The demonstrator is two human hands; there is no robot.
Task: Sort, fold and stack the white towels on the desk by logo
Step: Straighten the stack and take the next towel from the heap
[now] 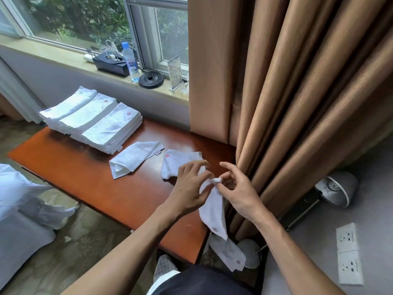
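A white towel with a red logo (213,211) hangs over the desk's right edge, pinched at its top corner by both hands. My left hand (189,188) grips it from the left, my right hand (238,188) from the right. Behind the hands a loose towel with a red logo (177,162) lies crumpled on the brown desk (85,179). A loose towel with a small tag (133,159) lies to its left. Three stacks of folded towels (91,120) stand side by side at the desk's far left. Another towel (228,251) hangs low off the desk's near right corner.
A tan curtain (287,92) hangs right beside the desk. The windowsill holds a water bottle (129,60), a black box (110,63), a kettle base (151,79) and a card stand (175,72). White bedding (19,209) lies at left. A lamp (337,188) and wall sockets (348,252) are at right.
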